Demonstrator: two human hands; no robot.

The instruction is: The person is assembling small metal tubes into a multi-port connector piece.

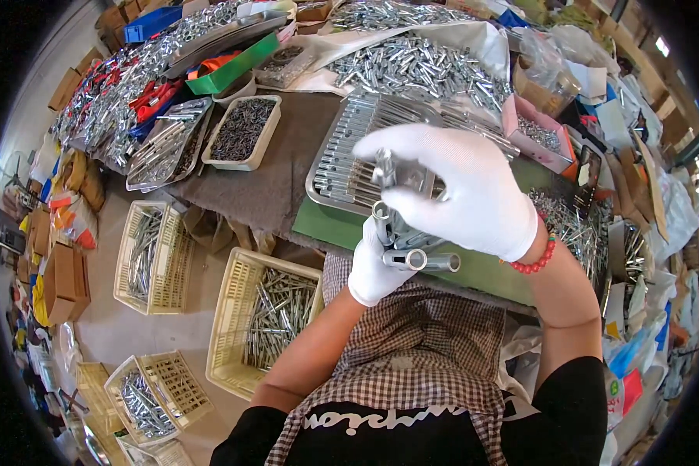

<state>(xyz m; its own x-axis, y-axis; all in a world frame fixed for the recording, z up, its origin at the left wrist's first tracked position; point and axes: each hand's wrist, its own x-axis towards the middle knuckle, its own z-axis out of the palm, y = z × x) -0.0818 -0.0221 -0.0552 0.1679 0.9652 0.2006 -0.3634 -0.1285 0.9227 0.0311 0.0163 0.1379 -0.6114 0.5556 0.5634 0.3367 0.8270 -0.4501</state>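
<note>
Head view looks down on a person in white gloves at a cluttered counter [264, 186]. Both hands are raised just in front of a grey metal tray [342, 167] that lies on the counter and is filled with rows of shiny metal tubes. The left hand [374, 268], nearer the body than the tray, has its fingers clamped around a bundle of metal tubes [412, 252], open ends pointing toward the camera and to the right. The right hand [454, 190] arches over the top of the same bundle, its fingers curled down and closed on the upper tubes; a red bead bracelet [534, 260] circles its wrist. Behind the tray lies a big heap of loose tubes on white cloth [412, 66]. Left of the tray sits a white tub of small dark parts [242, 130]. Below the tray's counter edge, on the floor, stands a cream plastic basket [260, 322] holding more tubes.
</note>
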